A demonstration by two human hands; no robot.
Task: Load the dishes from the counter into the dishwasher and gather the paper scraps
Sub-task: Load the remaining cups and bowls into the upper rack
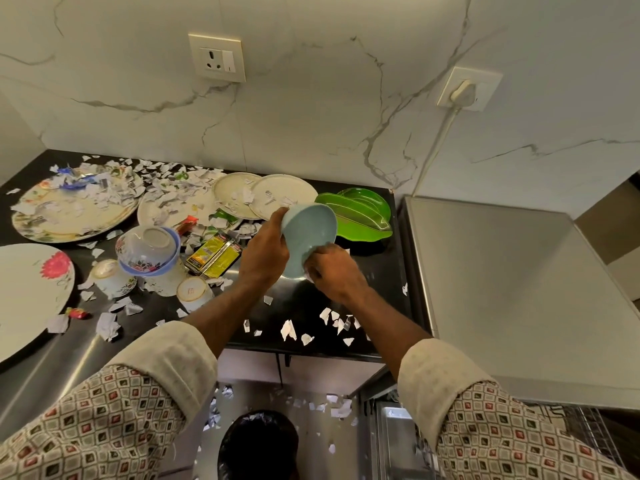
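Note:
A light blue bowl (309, 230) is tilted on its side above the black counter (375, 271), gripped at its rim by my left hand (265, 252). My right hand (334, 270) reaches into the bowl's lower edge with curled fingers, pinching a white paper scrap there. Torn paper scraps (287, 329) lie along the counter's front edge and cover the plates behind. Two cream plates (277, 192) and green leaf-shaped dishes (363, 214) sit at the back. The open dishwasher rack (595, 441) shows at the lower right.
Floral plates (69, 216), stacked bowls (149, 251), small cups (110, 275), a yellow wrapper (213, 256) and a large flowered plate (31, 292) crowd the left. A steel appliance top (512, 289) stands right. A black bin (258, 441) with scraps around it sits below.

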